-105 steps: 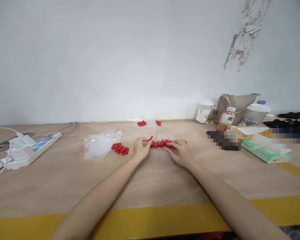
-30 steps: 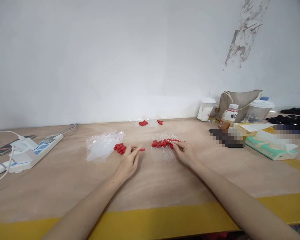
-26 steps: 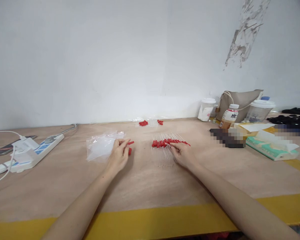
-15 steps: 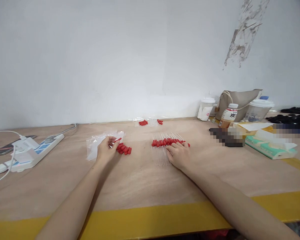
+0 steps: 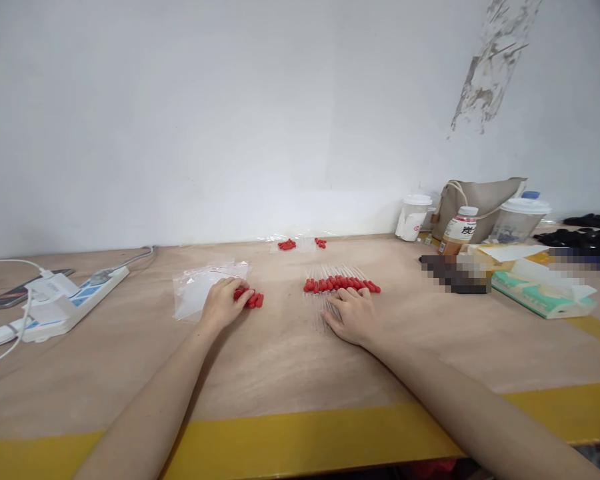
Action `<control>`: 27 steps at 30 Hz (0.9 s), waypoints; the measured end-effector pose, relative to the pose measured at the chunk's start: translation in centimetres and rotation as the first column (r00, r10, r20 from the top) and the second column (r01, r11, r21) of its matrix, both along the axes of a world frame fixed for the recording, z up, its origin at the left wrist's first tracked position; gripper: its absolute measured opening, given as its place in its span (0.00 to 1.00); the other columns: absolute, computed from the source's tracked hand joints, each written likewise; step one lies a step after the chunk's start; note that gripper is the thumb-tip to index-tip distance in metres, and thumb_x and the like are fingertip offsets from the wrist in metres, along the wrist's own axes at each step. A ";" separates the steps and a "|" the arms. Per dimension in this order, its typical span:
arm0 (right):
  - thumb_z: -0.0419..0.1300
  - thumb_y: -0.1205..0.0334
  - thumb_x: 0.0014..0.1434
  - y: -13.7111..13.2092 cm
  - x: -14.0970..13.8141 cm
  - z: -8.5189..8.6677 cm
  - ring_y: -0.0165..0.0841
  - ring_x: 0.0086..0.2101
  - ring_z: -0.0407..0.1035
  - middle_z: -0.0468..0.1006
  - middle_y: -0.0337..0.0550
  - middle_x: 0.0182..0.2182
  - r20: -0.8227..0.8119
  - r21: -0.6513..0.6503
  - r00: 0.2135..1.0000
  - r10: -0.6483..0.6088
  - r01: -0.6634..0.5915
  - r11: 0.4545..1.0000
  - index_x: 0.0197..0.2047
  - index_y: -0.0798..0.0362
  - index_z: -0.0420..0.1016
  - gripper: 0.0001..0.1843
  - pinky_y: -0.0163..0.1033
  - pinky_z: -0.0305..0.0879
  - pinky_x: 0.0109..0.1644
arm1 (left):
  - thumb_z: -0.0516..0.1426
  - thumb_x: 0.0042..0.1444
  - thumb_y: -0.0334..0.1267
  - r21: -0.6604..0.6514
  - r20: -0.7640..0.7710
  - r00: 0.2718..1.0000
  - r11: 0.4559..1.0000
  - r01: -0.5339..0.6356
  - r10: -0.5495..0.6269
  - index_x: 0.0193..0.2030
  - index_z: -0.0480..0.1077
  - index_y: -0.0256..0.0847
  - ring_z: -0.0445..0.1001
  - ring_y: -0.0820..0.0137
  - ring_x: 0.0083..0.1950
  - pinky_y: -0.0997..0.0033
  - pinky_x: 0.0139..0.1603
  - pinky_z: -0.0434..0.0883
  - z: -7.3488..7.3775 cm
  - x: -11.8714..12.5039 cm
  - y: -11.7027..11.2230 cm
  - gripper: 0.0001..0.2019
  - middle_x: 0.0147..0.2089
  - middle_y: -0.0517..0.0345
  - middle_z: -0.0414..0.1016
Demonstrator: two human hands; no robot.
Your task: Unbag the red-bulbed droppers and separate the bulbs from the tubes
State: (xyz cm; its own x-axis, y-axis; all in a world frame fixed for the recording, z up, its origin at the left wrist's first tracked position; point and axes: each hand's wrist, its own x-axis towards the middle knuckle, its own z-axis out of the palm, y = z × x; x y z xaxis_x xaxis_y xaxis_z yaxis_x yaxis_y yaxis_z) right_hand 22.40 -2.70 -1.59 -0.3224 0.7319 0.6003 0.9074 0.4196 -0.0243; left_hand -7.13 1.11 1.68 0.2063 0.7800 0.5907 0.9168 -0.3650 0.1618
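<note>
Lying partly under left hand (image 5: 223, 303), red pieces (image 5: 255, 301)

Red pieces (image 5: 255, 301): small, rounded, elongated; bunched in a touching cluster, partly covered, well left of the sticks. Thin sticks (image 5: 319, 272): pale toward far ends, clear-looking toward near ends; laid side by side, slightly fanned. Band of red lobes (image 5: 325, 285) runs across their middles, slanting slightly.
</note>
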 end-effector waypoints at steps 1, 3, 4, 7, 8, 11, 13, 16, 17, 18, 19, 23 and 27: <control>0.50 0.49 0.55 0.0 0.0 0.0 0.35 0.36 0.62 0.72 0.45 0.35 0.001 -0.004 1.000 0.005 -0.005 1.000 0.39 0.50 0.72 0.17 0.43 0.44 0.41 | 0.52 0.52 0.43 0.005 -0.012 1.000 1.000 0.002 -0.002 0.31 0.68 0.43 0.67 0.67 0.36 0.68 0.38 0.62 0.0 0.0 0.0 0.08 0.32 0.59 0.72; 0.49 0.48 0.55 -0.1 0.0 0.0 0.35 0.37 0.62 0.72 0.46 0.36 0.002 -0.011 1.000 0.015 -0.015 1.000 0.40 0.50 0.72 0.18 0.43 0.44 0.42 | 0.52 0.52 0.44 0.003 -0.039 0.999 1.000 0.007 -0.007 0.32 0.69 0.43 0.67 0.66 0.37 0.67 0.39 0.62 0.1 0.0 -0.1 0.09 0.33 0.59 0.73; 0.49 0.47 0.55 -0.1 0.0 0.0 0.36 0.37 0.62 0.72 0.46 0.36 0.002 -0.015 1.000 0.020 -0.020 1.000 0.40 0.50 0.72 0.19 0.43 0.44 0.42 | 0.52 0.52 0.44 -0.004 -0.057 0.998 1.000 0.008 -0.009 0.32 0.69 0.43 0.67 0.66 0.37 0.67 0.39 0.61 0.1 0.0 -0.2 0.09 0.33 0.59 0.73; 0.50 0.46 0.54 -0.2 0.0 0.1 0.36 0.37 0.62 0.72 0.46 0.36 -0.002 -0.022 1.000 0.024 -0.024 0.999 0.40 0.50 0.72 0.19 0.43 0.44 0.43 | 0.52 0.52 0.46 -0.021 -0.096 0.995 1.000 0.004 -0.006 0.33 0.70 0.45 0.67 0.65 0.38 0.65 0.40 0.60 0.2 0.2 -0.4 0.10 0.35 0.59 0.73; 0.50 0.46 0.54 -0.2 0.0 0.1 0.36 0.38 0.61 0.71 0.46 0.36 -0.006 -0.022 1.000 0.022 -0.022 1.000 0.41 0.50 0.71 0.20 0.43 0.44 0.43 | 0.52 0.52 0.46 -0.020 -0.100 0.995 1.000 0.001 -0.003 0.33 0.71 0.45 0.67 0.64 0.38 0.64 0.40 0.60 0.2 0.3 -0.5 0.11 0.35 0.58 0.73; 0.50 0.47 0.54 -0.3 0.0 0.3 0.36 0.37 0.62 0.71 0.46 0.36 -0.019 -0.017 1.000 0.011 -0.011 1.000 0.44 0.50 0.71 0.20 0.42 0.44 0.42 | 0.52 0.52 0.46 0.015 -0.080 0.997 1.000 -0.006 0.007 0.33 0.71 0.45 0.66 0.64 0.39 0.63 0.43 0.60 0.3 0.4 -0.5 0.10 0.35 0.58 0.73; 0.49 0.50 0.56 -0.1 0.2 0.4 0.35 0.37 0.62 0.72 0.45 0.35 -0.036 -0.013 0.999 -0.005 0.005 1.000 0.44 0.49 0.70 0.18 0.42 0.44 0.42 | 0.52 0.52 0.45 0.053 -0.050 0.999 0.999 -0.007 0.010 0.33 0.71 0.45 0.66 0.65 0.39 0.63 0.44 0.60 0.3 0.5 -0.6 0.10 0.35 0.58 0.72; 0.45 0.56 0.59 0.4 0.7 0.6 0.33 0.37 0.63 0.73 0.43 0.33 -0.107 -0.017 0.993 -0.056 0.055 0.998 0.41 0.48 0.72 0.16 0.41 0.44 0.41 | 0.51 0.53 0.41 0.106 0.004 1.000 0.994 -0.001 0.001 0.32 0.70 0.44 0.65 0.66 0.38 0.64 0.43 0.61 0.3 1.2 -1.0 0.08 0.34 0.58 0.72; 0.45 0.57 0.59 0.6 1.0 0.7 0.32 0.37 0.63 0.73 0.42 0.33 -0.140 -0.026 0.987 -0.079 0.076 0.997 0.39 0.48 0.73 0.16 0.40 0.44 0.41 | 0.51 0.53 0.40 0.114 0.022 1.000 0.993 0.013 -0.016 0.32 0.70 0.43 0.65 0.66 0.38 0.65 0.43 0.61 0.3 1.7 -1.2 0.08 0.34 0.58 0.71; 0.44 0.58 0.60 0.8 1.3 0.9 0.32 0.36 0.64 0.73 0.41 0.33 -0.173 -0.044 0.980 -0.100 0.094 0.995 0.37 0.49 0.73 0.16 0.39 0.44 0.40 | 0.50 0.53 0.39 0.112 0.037 0.998 0.993 0.037 -0.041 0.32 0.69 0.43 0.65 0.66 0.38 0.65 0.43 0.61 0.3 2.3 -1.5 0.08 0.34 0.58 0.71; 0.44 0.59 0.60 1.0 1.6 1.0 0.31 0.36 0.64 0.74 0.41 0.32 -0.205 -0.069 0.972 -0.117 0.105 0.992 0.34 0.49 0.73 0.16 0.38 0.45 0.40 | 0.50 0.53 0.38 0.095 0.046 0.996 0.993 0.071 -0.076 0.31 0.69 0.42 0.65 0.67 0.38 0.66 0.43 0.61 0.2 3.1 -1.7 0.07 0.34 0.58 0.71; 0.44 0.60 0.59 1.6 2.9 1.7 0.30 0.31 0.65 0.75 0.40 0.28 -0.298 -0.193 0.936 -0.189 0.135 0.972 0.28 0.52 0.72 0.17 0.36 0.45 0.35 | 0.53 0.51 0.41 -0.062 0.034 0.984 0.983 0.175 -0.173 0.28 0.67 0.42 0.66 0.67 0.38 0.68 0.40 0.62 -0.2 6.6 -1.5 0.07 0.33 0.58 0.69; 0.45 0.59 0.58 1.7 3.3 1.9 0.30 0.28 0.66 0.75 0.39 0.25 -0.323 -0.234 0.921 -0.217 0.145 0.961 0.27 0.52 0.71 0.17 0.35 0.46 0.33 | 0.53 0.51 0.47 -0.182 0.048 0.989 0.972 0.150 -0.143 0.29 0.65 0.41 0.68 0.65 0.39 0.68 0.38 0.63 -0.3 10.0 0.7 0.11 0.33 0.56 0.70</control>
State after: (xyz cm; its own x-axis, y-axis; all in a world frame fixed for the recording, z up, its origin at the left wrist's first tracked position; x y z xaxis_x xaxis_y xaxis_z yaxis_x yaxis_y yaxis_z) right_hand 25.72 -0.98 0.28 0.0261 0.8751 0.4832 0.8875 0.2021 -0.4140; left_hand 2.92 1.77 1.40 0.3081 0.8389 0.4486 0.8483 -0.4557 0.2696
